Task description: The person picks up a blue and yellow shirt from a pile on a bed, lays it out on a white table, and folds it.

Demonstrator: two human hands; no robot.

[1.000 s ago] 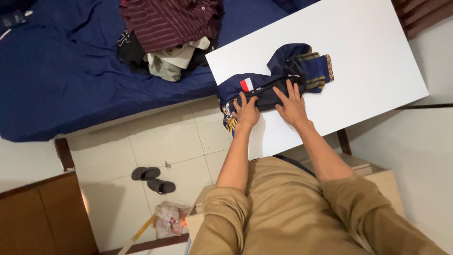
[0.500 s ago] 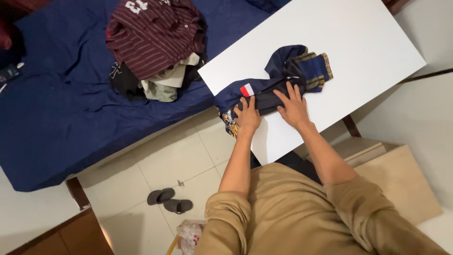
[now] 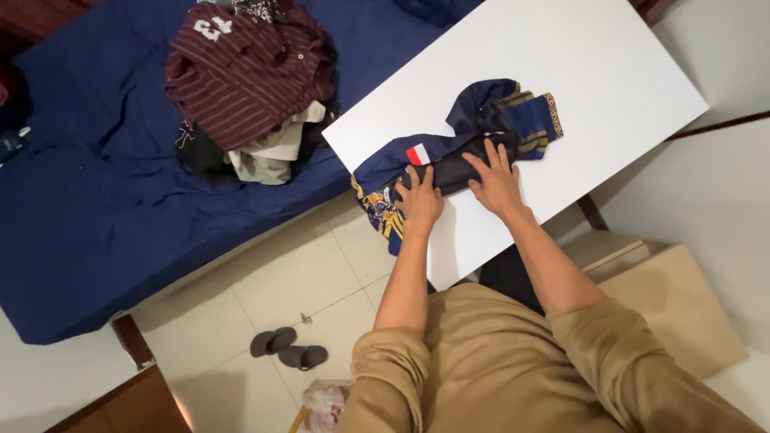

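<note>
Both hands, left hand (image 3: pixel 419 199) and right hand (image 3: pixel 496 181), are pressed flat, fingers spread, on navy garment (image 3: pixel 473 144) laid on white table (image 3: pixel 593 72); blue bed (image 3: pixel 88 208) seen left over tiled floor (image 3: pixel 273 289).

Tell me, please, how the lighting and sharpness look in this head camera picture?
Head view: even indoor light, no glare on the white table; soft shadows under the left hand and right hand on the navy garment; hands sharp; wide-lens tilt skews the table edges.

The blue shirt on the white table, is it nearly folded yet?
Partly. The blue shirt is already bunched narrow on the white table. The left hand and right hand press flat on its middle. One end hangs off the table edge, and a clothes pile waits on the bed.
</note>
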